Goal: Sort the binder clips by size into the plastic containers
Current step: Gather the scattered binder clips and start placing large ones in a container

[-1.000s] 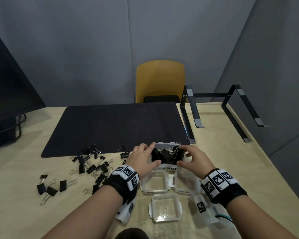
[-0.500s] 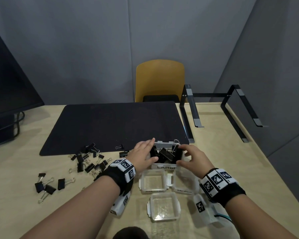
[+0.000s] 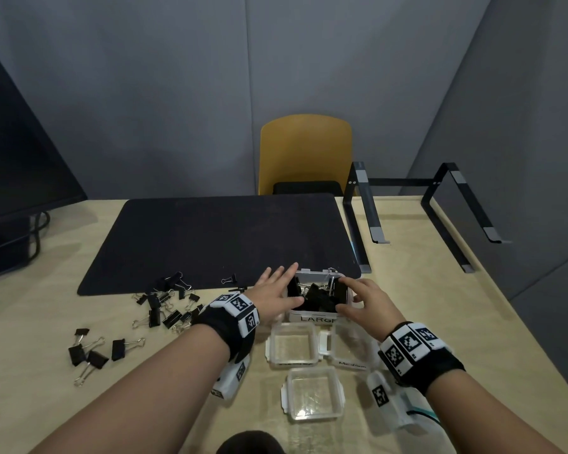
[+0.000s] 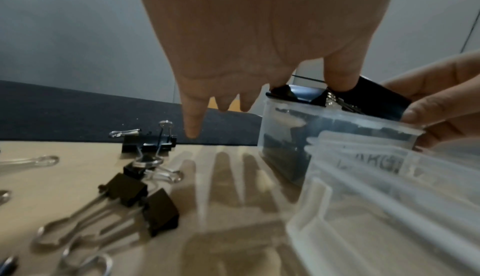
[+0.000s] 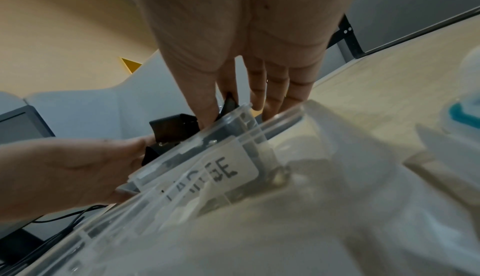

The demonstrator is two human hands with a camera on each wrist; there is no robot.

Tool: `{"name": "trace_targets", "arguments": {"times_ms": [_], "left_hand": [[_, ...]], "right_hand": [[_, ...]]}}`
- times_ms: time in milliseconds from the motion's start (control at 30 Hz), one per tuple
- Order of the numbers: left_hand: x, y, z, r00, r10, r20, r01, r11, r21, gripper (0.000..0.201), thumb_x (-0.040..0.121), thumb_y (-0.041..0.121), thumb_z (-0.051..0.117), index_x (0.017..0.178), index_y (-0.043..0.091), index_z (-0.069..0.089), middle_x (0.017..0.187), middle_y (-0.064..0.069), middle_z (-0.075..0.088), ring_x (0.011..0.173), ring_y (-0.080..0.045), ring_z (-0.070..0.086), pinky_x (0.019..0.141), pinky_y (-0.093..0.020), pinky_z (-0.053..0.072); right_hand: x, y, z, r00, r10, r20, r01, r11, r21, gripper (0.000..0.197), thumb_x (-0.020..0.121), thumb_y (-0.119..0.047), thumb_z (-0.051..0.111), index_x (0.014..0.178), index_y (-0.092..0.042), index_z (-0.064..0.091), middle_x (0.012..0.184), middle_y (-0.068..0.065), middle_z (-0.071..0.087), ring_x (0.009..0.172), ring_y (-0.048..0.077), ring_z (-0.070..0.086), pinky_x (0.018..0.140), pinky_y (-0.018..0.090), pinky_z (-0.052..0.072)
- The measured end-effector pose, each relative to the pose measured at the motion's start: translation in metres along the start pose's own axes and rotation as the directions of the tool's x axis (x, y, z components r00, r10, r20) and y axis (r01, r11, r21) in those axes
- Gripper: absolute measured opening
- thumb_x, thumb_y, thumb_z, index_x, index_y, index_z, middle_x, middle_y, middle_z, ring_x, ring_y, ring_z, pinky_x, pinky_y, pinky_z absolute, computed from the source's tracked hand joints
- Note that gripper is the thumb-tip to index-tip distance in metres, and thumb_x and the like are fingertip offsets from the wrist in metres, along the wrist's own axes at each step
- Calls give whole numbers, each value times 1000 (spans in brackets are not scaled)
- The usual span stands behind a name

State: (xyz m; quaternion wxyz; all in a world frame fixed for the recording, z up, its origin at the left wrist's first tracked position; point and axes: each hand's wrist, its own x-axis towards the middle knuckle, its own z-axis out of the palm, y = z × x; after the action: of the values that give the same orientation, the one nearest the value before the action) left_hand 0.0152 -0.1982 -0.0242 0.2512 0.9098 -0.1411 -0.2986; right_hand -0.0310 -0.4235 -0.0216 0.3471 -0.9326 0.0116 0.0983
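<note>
The clear container labelled LARGE (image 3: 318, 319) (image 5: 223, 171) stands at the mat's near edge, heaped with large black binder clips (image 3: 318, 298). My left hand (image 3: 277, 288) (image 4: 262, 99) lies along its left side with fingers straight, and its thumb presses on the clips. My right hand (image 3: 346, 296) (image 5: 233, 112) grips the container's right front corner, thumb at the rim and index finger on the top clip (image 4: 376, 95). Several loose clips (image 3: 168, 306) (image 4: 155, 212) lie on the table to the left.
Three empty clear containers (image 3: 315, 342) (image 3: 369, 352) (image 3: 284, 393) sit just in front of the LARGE one. More clips (image 3: 92, 350) lie at the near left and a small one (image 3: 229, 279) on the black mat (image 3: 223, 237). A black stand (image 3: 361, 224) is at the back right.
My left fingers have straightened and spread forward past the container. Both hands stay at the LARGE container.
</note>
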Motion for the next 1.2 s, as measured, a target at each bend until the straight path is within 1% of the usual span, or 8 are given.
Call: {"name": "trace_targets", "arguments": {"times_ms": [200,300,367,500,800,967,1067,1200], "left_hand": [[-4,9,0,990,11,-141,-6,999,35,61,98,44,39,149,39,6,160,4,6,147,-20,-1,119,-41,11],[-3,9,4,961,79,-266,-71,997,37,61,95,38,49,149,34,21,147,2,28,139,-19,20,114,-34,25],[-3,8,6,917,142,-373,-119,989,84,63,90,37,57,147,29,30,132,4,37,126,-15,31,107,-30,33],[0,7,9,859,171,-482,-156,985,72,61,85,36,65,139,21,44,129,6,45,122,-12,37,106,-26,33],[-5,0,13,944,35,-328,-3,995,98,53,96,49,40,146,36,28,152,2,27,142,-18,15,115,-38,23],[-4,4,9,956,-12,-292,34,997,72,50,97,47,39,145,38,29,153,2,26,142,-21,16,115,-39,23],[-6,3,8,941,18,-338,-7,999,33,51,95,42,48,144,34,34,146,3,34,135,-19,27,111,-33,28],[-9,5,9,872,88,-481,-121,992,-38,46,95,35,50,140,27,42,136,6,43,129,-15,36,107,-26,28]], "right_hand": [[-2,-5,1,1000,-5,-22,4,1000,-27,53,90,-19,58,139,-21,39,131,4,44,113,16,50,98,22,37],[-3,-7,1,989,-71,-126,71,997,-5,47,89,-13,57,134,-16,46,132,3,45,123,16,44,104,22,31],[-4,-9,2,983,-116,-141,115,993,-17,45,86,-18,62,129,-19,51,128,0,48,122,16,44,103,21,29],[-5,-10,5,987,-152,-46,144,979,-146,48,80,-37,69,126,-28,56,132,-8,48,122,16,40,104,25,29],[1,-19,9,991,-86,100,112,949,-294,38,91,-33,50,129,-36,50,145,-13,33,127,23,33,107,41,33],[12,-24,19,984,-17,178,81,928,-363,42,84,-31,40,125,-32,48,143,-5,35,123,30,37,104,45,36],[15,-21,20,981,-6,192,71,940,-335,50,75,-35,35,124,-32,49,140,-6,38,125,28,39,103,44,37],[3,-24,10,993,-37,108,62,969,-240,53,85,-23,52,137,-25,42,151,-4,29,134,26,33,112,39,29]]}}
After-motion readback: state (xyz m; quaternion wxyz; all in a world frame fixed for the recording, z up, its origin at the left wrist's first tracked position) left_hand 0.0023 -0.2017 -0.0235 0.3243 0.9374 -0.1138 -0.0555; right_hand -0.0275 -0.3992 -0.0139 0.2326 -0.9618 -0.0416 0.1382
